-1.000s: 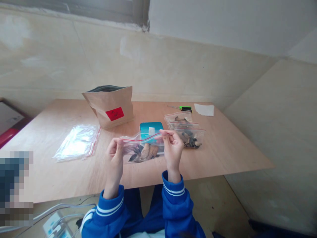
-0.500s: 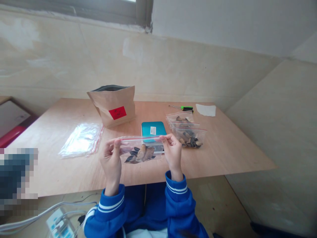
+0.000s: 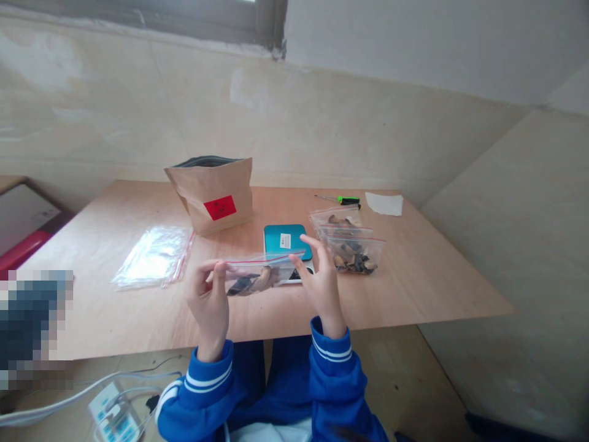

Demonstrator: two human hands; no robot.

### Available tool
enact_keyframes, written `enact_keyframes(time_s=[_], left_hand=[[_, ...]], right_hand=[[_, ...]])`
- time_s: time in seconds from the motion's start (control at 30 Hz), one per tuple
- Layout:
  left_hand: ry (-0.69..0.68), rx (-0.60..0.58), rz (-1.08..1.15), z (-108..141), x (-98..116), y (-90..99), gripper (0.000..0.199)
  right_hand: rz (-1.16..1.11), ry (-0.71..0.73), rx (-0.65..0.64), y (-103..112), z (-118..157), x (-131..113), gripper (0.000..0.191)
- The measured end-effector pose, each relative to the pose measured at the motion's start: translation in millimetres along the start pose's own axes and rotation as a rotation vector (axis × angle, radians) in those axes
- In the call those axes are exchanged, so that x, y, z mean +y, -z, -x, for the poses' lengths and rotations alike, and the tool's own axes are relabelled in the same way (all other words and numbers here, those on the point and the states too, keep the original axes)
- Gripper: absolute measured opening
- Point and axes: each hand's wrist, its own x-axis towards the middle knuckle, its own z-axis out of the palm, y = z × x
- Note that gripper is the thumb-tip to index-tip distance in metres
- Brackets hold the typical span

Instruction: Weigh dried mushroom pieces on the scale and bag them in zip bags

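A: Start at the left of the pale wooden bench. What lies there?
B: A stack of flat clear plastic bags with red seal lines, near the left edge.
A: And beside it?
B: Farther back, near the rear edge, an upright brown paper pouch with a red rectangular label. Its mouth gapes.
A: The left hand?
B: Pinching, thumb against fingers, on the left end of a clear zip bag with a red line. That bag hangs above the bench, in from the middle of the front edge, with dark and tan pieces inside.
A: Next?
B: A flat teal box with a white sticker, just behind the held bag's right end. Then the right hand, thumb and forefinger spread wide; I can't tell whether the thumb touches the bag.
A: Farther right?
B: Several filled clear zip bags, overlapping; behind them a green-and-black-handled screwdriver. Last, a white paper piece by the rear right corner.
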Motion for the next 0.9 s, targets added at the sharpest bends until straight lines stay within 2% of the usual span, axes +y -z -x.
enact_keyframes(time_s=[0.07, 0.17, 0.23, 0.43, 0.53, 0.73, 0.9], left_hand=[[-0.079, -0.06, -0.03, 3.8, 1.2, -0.1, 0.027], [-0.152, -0.161, -0.05, 10.3, 2.5, -0.1, 0.017], [-0.179, -0.203, -0.059, 12.9, 3.3, 0.5, 0.012], [-0.115, -0.386, -0.011, 11.7, 6.4, 3.0, 0.01], [-0.082, -0.425, 0.021, 10.4, 8.1, 2.1, 0.008], [-0.059, -0.398, 0.029, 10.7, 7.3, 0.8, 0.006], [-0.046, -0.306, 0.034, 9.4, 4.3, 5.1, 0.01]], right_hand=[[0.074, 0.157, -0.036, -2.8, 1.1, -14.2, 0.039], [0.06, 0.35, -0.117, -12.2, 3.7, -33.4, 0.017], [0.031, 0.401, -0.102, -17.9, 4.8, -39.3, 0.009], [0.004, 0.365, -0.036, -20.5, 3.6, -37.4, 0.015], [0.046, 0.356, -0.011, -21.1, 3.8, -37.4, 0.019], [0.073, 0.368, -0.005, -26.4, 5.4, -37.7, 0.026], [0.011, 0.333, -0.094, -28.1, 5.5, -39.8, 0.016]])
